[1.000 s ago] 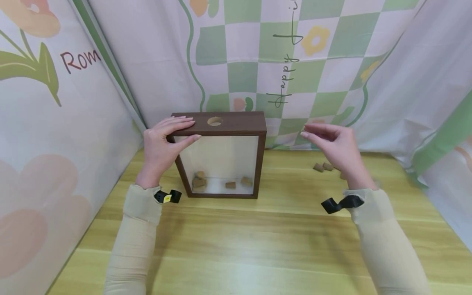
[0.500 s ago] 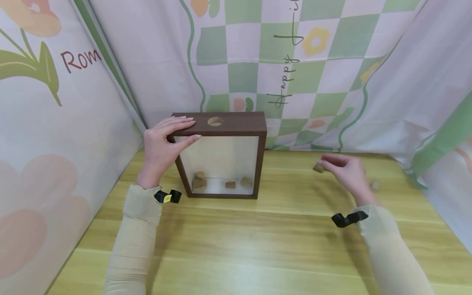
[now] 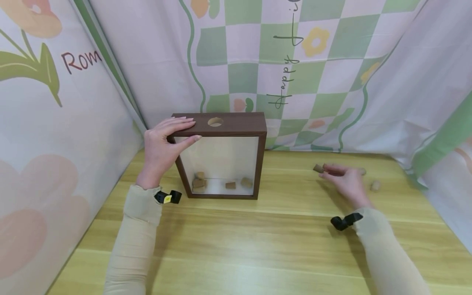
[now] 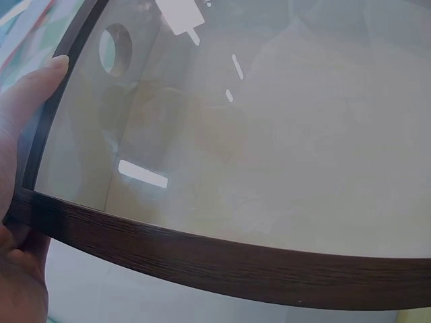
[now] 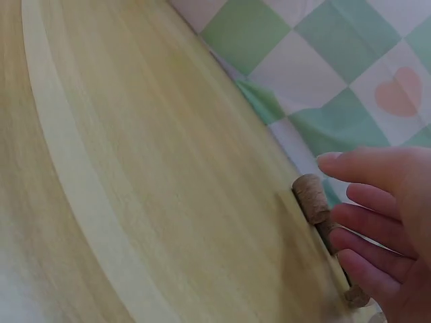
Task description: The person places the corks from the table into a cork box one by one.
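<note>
At the upper left corner of an upright brown wooden box frame (image 3: 261, 164) with a clear front, my left hand (image 3: 160, 143) holds on, fingers over the top and thumb along the front edge. A round hole (image 3: 215, 122) opens in the frame's top. Several corks (image 3: 230, 185) lie inside at the bottom. My right hand (image 3: 346, 180) is low over the table on the right, its fingertips beside a loose cork (image 5: 311, 197). In the right wrist view thumb and fingers stand apart, and no cork is seen gripped. More corks (image 5: 357, 296) are partly hidden by the fingers.
Wooden table (image 3: 239, 246) underneath. Another cork (image 3: 375, 185) lies right of my right hand. A checkered curtain (image 3: 243, 78) hangs close behind the frame and corks; a printed cloth (image 3: 55, 135) borders the left side.
My right hand has come down from above the table to the corks, moving slightly right, and its fingertips now lie by them. The left hand and frame have stayed put.
</note>
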A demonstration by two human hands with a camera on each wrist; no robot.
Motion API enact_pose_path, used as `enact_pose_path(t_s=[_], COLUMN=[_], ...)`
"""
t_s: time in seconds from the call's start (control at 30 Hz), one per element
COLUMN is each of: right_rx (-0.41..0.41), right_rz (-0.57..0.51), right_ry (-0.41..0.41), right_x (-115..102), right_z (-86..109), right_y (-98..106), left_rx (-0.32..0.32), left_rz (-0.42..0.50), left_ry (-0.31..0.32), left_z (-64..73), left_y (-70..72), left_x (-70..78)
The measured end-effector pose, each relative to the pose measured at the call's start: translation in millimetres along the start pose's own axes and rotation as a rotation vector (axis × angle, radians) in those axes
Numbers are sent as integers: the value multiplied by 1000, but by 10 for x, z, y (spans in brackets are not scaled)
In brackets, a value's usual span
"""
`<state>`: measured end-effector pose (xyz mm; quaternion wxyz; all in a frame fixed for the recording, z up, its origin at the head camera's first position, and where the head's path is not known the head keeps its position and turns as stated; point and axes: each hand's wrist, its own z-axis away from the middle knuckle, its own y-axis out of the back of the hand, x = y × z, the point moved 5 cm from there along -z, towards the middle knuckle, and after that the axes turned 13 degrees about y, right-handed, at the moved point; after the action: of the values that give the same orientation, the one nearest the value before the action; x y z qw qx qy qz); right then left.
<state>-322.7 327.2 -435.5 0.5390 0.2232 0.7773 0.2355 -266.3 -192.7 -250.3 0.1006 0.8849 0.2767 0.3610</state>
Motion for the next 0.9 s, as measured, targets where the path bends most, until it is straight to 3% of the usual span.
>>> enact_pose_path(t_s=[0.9], right_rx=[-13], right_rz=[61], right_ry=[-24], right_x=[95], right_z=[-148], right_y=[-101], left_rx=[2], left_rz=[30], left_ry=[11], left_z=[-4], left_y=[0], left_x=[11])
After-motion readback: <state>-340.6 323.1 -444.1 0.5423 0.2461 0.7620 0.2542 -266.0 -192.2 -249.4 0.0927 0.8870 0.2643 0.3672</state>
